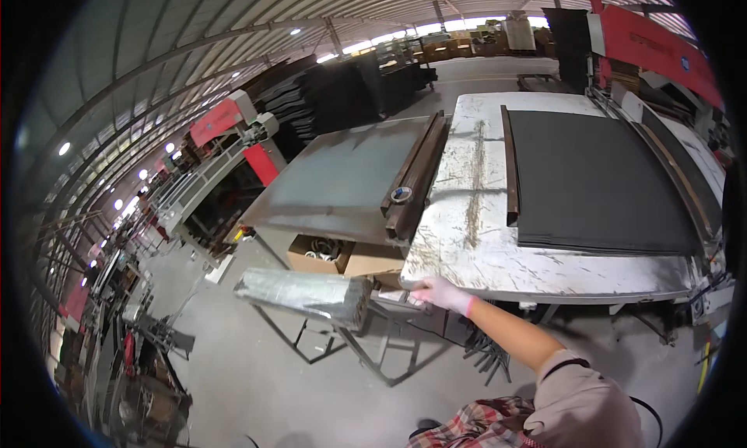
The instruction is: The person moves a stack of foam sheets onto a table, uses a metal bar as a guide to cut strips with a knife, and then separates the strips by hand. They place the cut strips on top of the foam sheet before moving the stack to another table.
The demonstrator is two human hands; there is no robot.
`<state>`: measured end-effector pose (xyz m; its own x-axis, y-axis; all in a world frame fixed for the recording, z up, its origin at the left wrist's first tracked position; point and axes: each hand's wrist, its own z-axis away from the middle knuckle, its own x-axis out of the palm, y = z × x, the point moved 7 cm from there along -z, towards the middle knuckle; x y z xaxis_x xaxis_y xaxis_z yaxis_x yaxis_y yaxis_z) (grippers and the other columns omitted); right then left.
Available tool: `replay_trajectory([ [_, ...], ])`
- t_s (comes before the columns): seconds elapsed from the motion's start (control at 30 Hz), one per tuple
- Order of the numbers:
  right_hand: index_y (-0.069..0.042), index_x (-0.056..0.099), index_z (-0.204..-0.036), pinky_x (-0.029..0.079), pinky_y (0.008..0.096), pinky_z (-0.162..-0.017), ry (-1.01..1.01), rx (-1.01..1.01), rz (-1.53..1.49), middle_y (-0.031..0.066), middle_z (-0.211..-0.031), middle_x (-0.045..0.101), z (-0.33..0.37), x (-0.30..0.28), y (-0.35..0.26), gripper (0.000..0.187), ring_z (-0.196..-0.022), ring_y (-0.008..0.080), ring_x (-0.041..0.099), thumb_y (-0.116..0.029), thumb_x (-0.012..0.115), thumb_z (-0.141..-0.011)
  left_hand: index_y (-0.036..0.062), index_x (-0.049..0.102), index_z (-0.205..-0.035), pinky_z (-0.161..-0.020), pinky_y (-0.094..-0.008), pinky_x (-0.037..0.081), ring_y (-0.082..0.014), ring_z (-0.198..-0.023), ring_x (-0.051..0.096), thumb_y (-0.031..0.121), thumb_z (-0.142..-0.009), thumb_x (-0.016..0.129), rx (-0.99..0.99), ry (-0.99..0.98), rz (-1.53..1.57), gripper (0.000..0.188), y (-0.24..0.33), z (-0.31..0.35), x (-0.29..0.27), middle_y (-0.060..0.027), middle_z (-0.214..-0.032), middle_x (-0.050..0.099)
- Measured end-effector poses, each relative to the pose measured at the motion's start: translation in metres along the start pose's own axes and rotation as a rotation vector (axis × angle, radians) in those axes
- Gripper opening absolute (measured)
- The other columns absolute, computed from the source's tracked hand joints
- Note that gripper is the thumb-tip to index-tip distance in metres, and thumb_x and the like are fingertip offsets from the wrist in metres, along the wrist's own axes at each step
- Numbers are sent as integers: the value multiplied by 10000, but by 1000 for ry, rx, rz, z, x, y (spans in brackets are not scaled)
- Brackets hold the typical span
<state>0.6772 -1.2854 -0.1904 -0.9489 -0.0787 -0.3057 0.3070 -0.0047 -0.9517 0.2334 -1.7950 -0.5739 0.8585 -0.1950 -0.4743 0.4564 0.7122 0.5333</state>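
Note:
My right hand (443, 294), in a white glove with a pink cuff, reaches to the near left corner of the scratched white table (498, 269). Its fingers look curled together; what they hold, if anything, I cannot make out. Just left of the fingertips is the end of a long bundle wrapped in clear film (303, 294), lying on a metal stand (373, 366). A stack of dark grey sheets (607, 180) lies on the white table, between a brown metal bar (510, 168) and a rail on the right. My left hand is out of view.
A grey metal-topped table (342, 164) adjoins on the left, with a tape roll (401, 194) on its brown rails. Below it stands an open cardboard box (315, 253). Dark rods (489, 355) hang under the white table. Red-and-white machines (218, 121) and black stacks (334, 98) stand beyond.

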Motion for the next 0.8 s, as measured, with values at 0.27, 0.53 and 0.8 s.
replay_trajectory([
  [0.27,-29,587,-1143,473,368,-884,658,-46,299,153,-1180,565,-210,11,29,343,-1028,270,587,-173,618,-833,-33,516,-1263,-1013,-350,379,-294,-1166,511,348,-980,429,2,146,226,481,179,-119,-180,-196,-1268,545],
  [0.53,-91,573,-1109,358,435,-973,705,40,1104,103,-1220,540,-337,-72,48,357,-1237,274,406,-205,606,-773,-71,500,-1260,-1036,-330,364,-222,-1175,509,317,-1016,343,275,244,98,484,459,-166,-371,-159,-1295,534],
  [0.8,-140,649,-746,427,395,-832,382,-1,1146,47,-810,629,-364,20,-45,89,-920,227,579,-205,587,-747,-27,441,-1324,-1062,-384,334,-281,-1243,460,354,-1003,355,539,89,376,505,608,-196,-335,-183,-1344,487],
])
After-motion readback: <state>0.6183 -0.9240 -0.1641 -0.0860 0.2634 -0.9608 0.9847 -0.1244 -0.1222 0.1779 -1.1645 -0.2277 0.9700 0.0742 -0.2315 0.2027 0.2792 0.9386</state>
